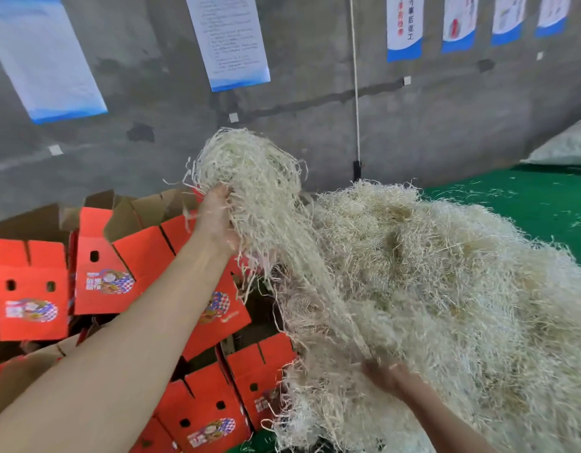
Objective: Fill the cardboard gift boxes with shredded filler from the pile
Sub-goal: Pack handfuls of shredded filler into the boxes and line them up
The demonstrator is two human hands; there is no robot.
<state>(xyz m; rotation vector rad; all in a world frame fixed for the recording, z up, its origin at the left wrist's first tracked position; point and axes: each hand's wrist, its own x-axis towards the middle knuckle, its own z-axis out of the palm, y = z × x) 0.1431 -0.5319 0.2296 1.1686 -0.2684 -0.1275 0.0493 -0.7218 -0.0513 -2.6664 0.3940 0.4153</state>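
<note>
A big pile of pale shredded filler (446,289) covers the right half of the view. My left hand (217,217) is raised and grips a large clump of filler (250,165), whose long strands trail down to the pile. My right hand (385,377) is low in the pile's near edge, fingers buried in the strands and blurred. Several red cardboard gift boxes (102,282) with open flaps stand crowded at the left and below my left arm; one box (210,410) sits close to the pile's edge.
A grey concrete wall (315,93) with hanging white-and-blue posters (230,40) rises behind. A white cord (356,93) runs down the wall. Green floor covering (528,204) with stray strands lies at the right, with a white sack (570,145) beyond it.
</note>
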